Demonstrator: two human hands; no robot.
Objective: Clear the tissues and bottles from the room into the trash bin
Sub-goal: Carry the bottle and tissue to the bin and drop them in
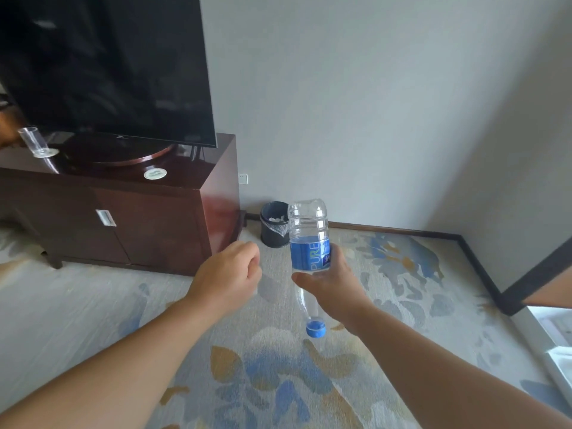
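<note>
Empty bottle held cap-down over the carpet, bin ahead.

The right hand (335, 284) wraps thumb and fingers round the clear bottle (308, 224) at its blue label; the blue cap (316, 327) points down toward the person and the base tips up and away. Beside it, the left hand (229, 274) is curled in a loose fist with nothing visible in it. Beyond, the dark trash bin (272, 233) stands on the patterned carpet (93, 305) against the wall beside the wooden cabinet (148, 224), with white tissue (277, 218) inside.

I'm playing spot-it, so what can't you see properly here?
Head view:
- Inside the dark round trash bin: mostly hidden by its wall and the clear blue-labelled plastic bottle.
- Left hand: curled, turned away; contents unknown.
- Round white coaster: print too small.
</note>
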